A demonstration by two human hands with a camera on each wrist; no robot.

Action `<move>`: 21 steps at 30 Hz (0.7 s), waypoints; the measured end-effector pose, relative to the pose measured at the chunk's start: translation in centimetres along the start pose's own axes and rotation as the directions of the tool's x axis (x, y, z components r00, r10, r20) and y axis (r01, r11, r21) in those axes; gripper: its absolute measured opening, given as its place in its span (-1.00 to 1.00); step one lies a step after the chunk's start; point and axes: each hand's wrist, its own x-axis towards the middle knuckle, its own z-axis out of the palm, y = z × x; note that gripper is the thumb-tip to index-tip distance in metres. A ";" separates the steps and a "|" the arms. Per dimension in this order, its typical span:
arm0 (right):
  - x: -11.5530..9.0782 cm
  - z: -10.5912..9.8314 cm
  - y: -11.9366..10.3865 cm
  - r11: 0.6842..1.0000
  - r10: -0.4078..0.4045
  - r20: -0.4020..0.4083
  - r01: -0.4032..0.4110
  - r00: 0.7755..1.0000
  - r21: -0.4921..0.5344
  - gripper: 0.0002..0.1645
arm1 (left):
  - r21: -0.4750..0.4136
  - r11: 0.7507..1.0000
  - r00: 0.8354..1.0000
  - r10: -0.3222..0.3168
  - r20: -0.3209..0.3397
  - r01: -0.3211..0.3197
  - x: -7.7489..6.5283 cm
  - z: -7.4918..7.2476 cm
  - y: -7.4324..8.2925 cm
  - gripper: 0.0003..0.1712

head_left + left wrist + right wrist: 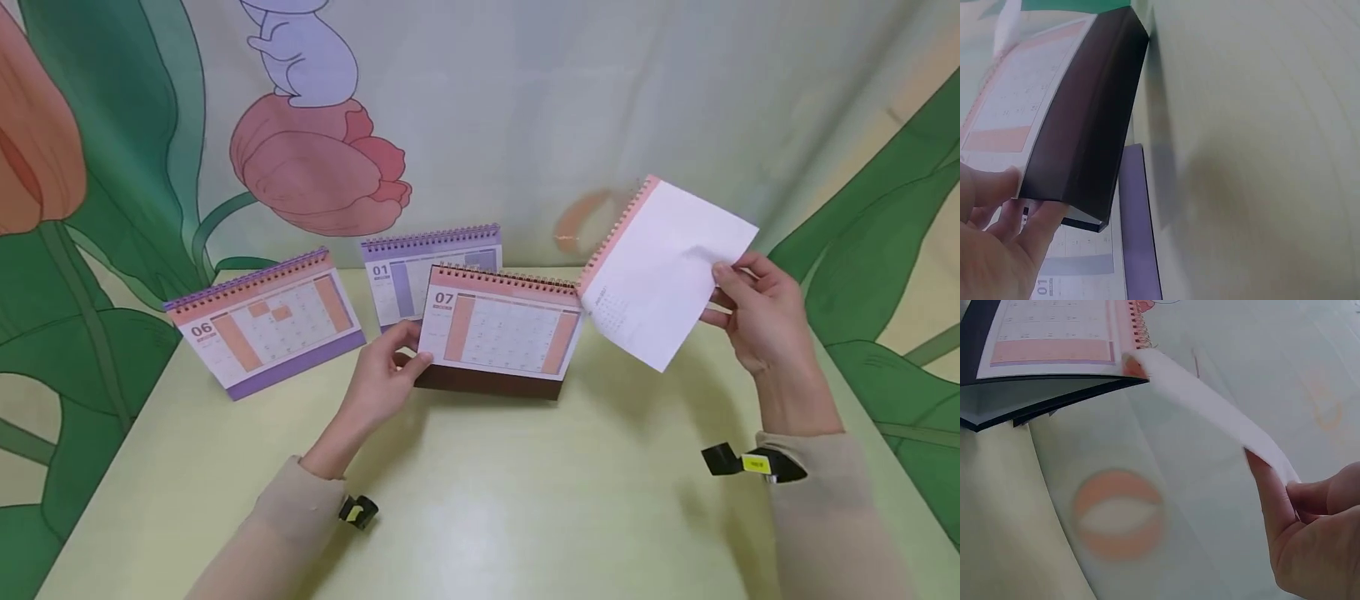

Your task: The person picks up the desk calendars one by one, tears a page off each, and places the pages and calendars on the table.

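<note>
My left hand holds the left edge of a desk calendar with a pink top band, the number 07 and a dark brown base. The thumb lies on the front and fingers reach behind, as the left wrist view shows. To the right, my right hand pinches the edge of a white page with a pink strip and a row of holes or rings. That page is raised and tilted, and its lower corner meets the calendar's top right corner. Whether a ring still joins them there, I cannot tell.
A calendar marked 06 with a purple base stands tilted on the left of the pale table. Behind the held calendar, a purple calendar marked 01 is partly covered. A printed curtain hangs along the table's back edge.
</note>
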 end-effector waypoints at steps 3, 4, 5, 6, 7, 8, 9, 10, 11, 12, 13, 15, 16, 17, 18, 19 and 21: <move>0.3 -0.4 -0.1 1.000 -0.002 -0.021 0.002 1.000 0.011 -0.68 | -0.020 1.000 1.000 0.005 0.010 -0.004 -0.1 -0.5 -0.3 -0.82; 0.4 -0.6 -0.1 1.000 -0.004 -0.036 0.004 0.999 0.011 -0.69 | -0.027 1.000 1.000 0.004 0.014 -0.004 -0.1 -0.6 -0.4 -0.82; 0.5 -0.7 -0.1 1.000 -0.007 -0.049 0.008 0.999 0.009 -0.70 | -0.031 1.000 1.000 0.005 0.017 -0.005 -0.2 -0.8 -0.5 -0.83; 0.6 -0.9 0.0 1.000 -0.013 -0.062 0.013 0.998 0.009 -0.72 | -0.028 1.000 1.000 0.004 0.018 -0.003 -0.2 -0.9 -0.5 -0.83; 0.7 -1.1 0.0 1.000 -0.018 -0.073 0.020 0.997 0.021 -0.74 | -0.025 1.000 1.000 0.003 0.017 -0.003 -0.2 -1.1 -0.6 -0.83; 0.8 -1.3 0.1 0.999 -0.021 -0.082 0.024 0.996 0.035 -0.75 | -0.021 1.000 1.000 0.005 0.015 -0.005 -0.2 -1.2 -0.6 -0.83; 0.9 -1.4 0.1 0.999 -0.018 -0.085 0.022 0.996 0.045 -0.77 | -0.016 1.000 1.000 0.008 0.014 -0.008 -0.1 -1.4 -0.5 -0.83; 1.0 -1.6 0.2 0.998 -0.007 -0.089 0.012 0.996 0.061 -0.78 | -0.012 1.000 1.000 0.013 0.016 -0.013 0.0 -1.5 -0.5 -0.83; 1.1 -1.7 0.3 0.996 0.009 -0.093 -0.001 0.996 0.086 -0.79 | -0.006 1.000 1.000 0.017 0.021 -0.017 0.0 -1.7 -0.4 -0.83; 1.2 -1.8 0.4 0.995 0.021 -0.104 -0.011 0.994 0.097 -0.80 | 0.000 1.000 0.999 0.017 0.027 -0.017 0.1 -1.8 -0.3 -0.83; 1.3 -1.8 0.5 0.994 0.036 -0.117 -0.024 0.992 0.105 -0.81 | 0.001 1.000 0.999 0.018 0.034 -0.018 0.1 -1.9 -0.2 -0.83; 1.4 -1.9 0.7 0.991 0.067 -0.144 -0.049 0.987 0.125 -0.85 | 0.006 1.000 0.999 0.008 0.050 -0.008 0.0 -2.1 0.0 -0.84; 1.5 -1.9 0.8 0.990 0.077 -0.153 -0.056 0.985 0.132 -0.87 | 0.008 1.000 0.998 0.004 0.056 -0.004 -0.1 -2.2 0.1 -0.83; 1.6 -1.9 0.8 0.989 0.084 -0.160 -0.063 0.983 0.133 -0.89 | 0.011 1.000 0.998 0.000 0.060 -0.001 -0.2 -2.3 0.1 -0.83; 1.6 -2.0 0.9 0.990 0.089 -0.171 -0.068 0.981 0.122 -0.89 | 0.014 1.000 0.998 -0.004 0.063 0.003 -0.3 -2.3 0.2 -0.83; 1.7 -2.0 1.0 0.990 0.094 -0.180 -0.073 0.979 0.119 -0.89 | 0.015 1.000 0.998 -0.005 0.064 0.004 -0.3 -2.3 0.2 -0.83; 1.9 -2.0 1.2 0.989 0.104 -0.198 -0.080 0.975 0.125 -0.90 | 0.013 1.000 0.998 -0.007 0.068 0.006 -0.5 -2.2 0.3 -0.83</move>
